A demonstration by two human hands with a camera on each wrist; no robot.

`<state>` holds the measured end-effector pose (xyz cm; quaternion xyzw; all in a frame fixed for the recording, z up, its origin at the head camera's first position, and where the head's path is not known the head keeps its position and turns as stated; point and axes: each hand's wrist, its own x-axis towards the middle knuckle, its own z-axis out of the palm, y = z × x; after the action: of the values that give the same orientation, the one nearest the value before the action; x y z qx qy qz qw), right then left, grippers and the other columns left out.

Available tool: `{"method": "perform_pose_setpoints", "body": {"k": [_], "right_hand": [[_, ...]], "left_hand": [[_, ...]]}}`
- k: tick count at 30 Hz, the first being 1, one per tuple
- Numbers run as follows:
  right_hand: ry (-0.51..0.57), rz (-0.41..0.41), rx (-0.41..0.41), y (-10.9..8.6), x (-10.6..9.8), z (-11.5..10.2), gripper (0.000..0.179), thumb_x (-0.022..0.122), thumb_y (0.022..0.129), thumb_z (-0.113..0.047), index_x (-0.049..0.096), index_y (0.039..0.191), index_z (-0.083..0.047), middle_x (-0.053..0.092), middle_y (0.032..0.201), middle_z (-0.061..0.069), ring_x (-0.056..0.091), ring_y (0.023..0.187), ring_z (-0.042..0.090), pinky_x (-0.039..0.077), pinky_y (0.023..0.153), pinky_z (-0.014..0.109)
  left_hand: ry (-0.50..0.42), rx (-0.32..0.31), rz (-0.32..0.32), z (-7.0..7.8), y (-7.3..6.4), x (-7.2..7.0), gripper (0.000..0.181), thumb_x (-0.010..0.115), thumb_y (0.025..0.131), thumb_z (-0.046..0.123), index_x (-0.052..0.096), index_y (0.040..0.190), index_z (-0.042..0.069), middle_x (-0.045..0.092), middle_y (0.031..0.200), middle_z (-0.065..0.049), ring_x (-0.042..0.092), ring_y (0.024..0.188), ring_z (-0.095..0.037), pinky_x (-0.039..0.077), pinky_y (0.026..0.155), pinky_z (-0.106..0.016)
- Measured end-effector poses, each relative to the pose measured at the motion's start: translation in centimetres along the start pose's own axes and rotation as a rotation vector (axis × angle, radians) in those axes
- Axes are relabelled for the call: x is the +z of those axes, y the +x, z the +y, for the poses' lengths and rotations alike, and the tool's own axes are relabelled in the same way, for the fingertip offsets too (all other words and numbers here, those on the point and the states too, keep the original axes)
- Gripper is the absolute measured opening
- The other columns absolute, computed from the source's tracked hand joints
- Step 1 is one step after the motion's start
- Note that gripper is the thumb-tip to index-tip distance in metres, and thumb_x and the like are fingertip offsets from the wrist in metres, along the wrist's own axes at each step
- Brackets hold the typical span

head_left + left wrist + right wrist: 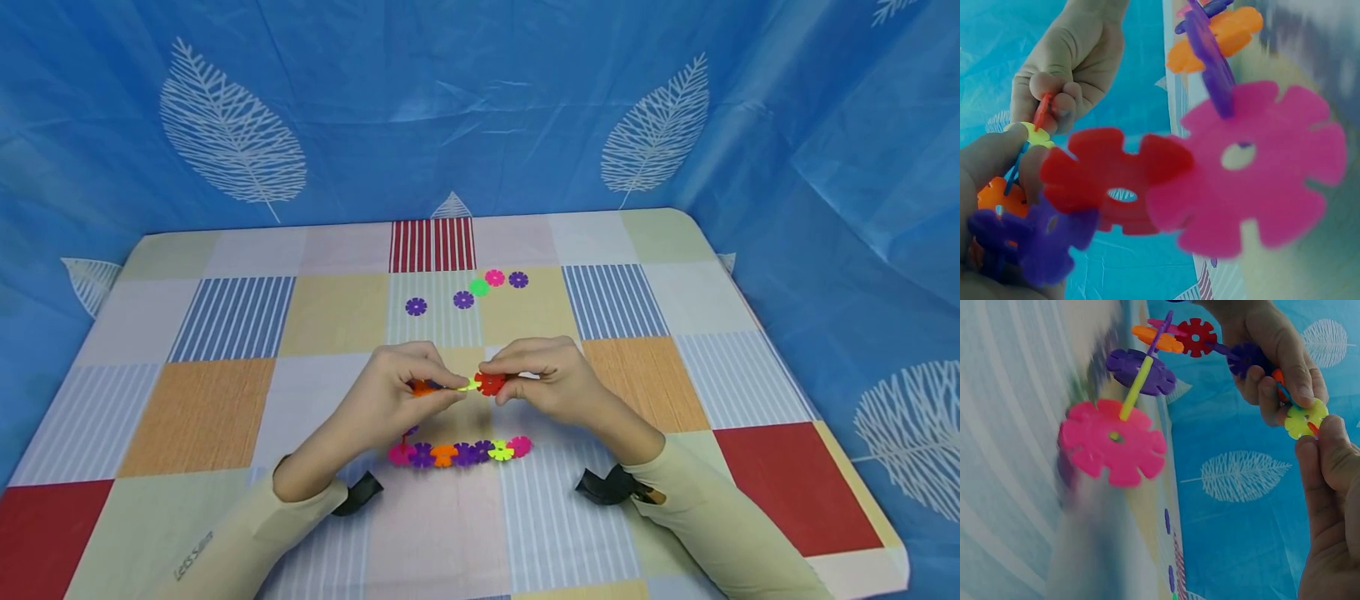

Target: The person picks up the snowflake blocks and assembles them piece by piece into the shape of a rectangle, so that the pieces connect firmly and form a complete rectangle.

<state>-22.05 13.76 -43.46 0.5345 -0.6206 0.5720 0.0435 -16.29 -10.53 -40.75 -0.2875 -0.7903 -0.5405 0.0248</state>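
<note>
My left hand [401,383] holds one end of a chain of slotted plastic flower discs, its thumb and finger pinching near a yellow disc [1307,419]. On the other side, my right hand [551,379] pinches a red disc [491,383] that meets the yellow one edge to edge. An orange disc [1001,197] and a purple disc [1054,240] are partly hidden by the left fingers. From there the chain hangs through another red disc [1116,181] and a pink disc [1260,169]. Its lower stretch [465,454] runs to the right below the hands, ending in a pink disc [1113,442].
Beyond the hands, several loose discs lie on the patchwork-covered table [322,312]: purple [416,307], another purple [463,300], green [479,287], pink [495,277] and a further purple one [518,279]. A blue leaf-patterned curtain [450,108] surrounds the table's back and sides.
</note>
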Motion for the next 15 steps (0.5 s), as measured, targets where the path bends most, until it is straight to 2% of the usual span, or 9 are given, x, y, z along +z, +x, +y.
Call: {"method": "perform_pose_setpoints", "body": {"k": [9, 15], "right_hand": [[0.042, 0.04, -0.027, -0.09, 0.81, 0.27, 0.028, 0.078, 0.076, -0.008, 0.073, 0.099, 0.007, 0.072, 0.087, 0.014, 0.069, 0.075, 0.021, 0.057, 0.063, 0.03], [0.015, 0.038, -0.016, -0.04, 0.56, 0.35, 0.032, 0.076, 0.079, -0.018, 0.073, 0.1, 0.006, 0.072, 0.088, 0.012, 0.068, 0.077, 0.021, 0.056, 0.063, 0.028]], "left_hand": [[-0.055, -0.01, -0.021, 0.22, -0.07, -0.05, 0.01, 0.078, 0.083, 0.007, 0.08, 0.092, 0.01, 0.061, 0.074, 0.006, 0.054, 0.058, -0.013, 0.048, 0.048, -0.027], [0.052, -0.009, 0.025, 0.09, 0.16, 0.26, 0.008, 0.079, 0.083, 0.012, 0.078, 0.09, 0.016, 0.064, 0.078, 0.012, 0.051, 0.06, -0.011, 0.045, 0.048, -0.025]]}}
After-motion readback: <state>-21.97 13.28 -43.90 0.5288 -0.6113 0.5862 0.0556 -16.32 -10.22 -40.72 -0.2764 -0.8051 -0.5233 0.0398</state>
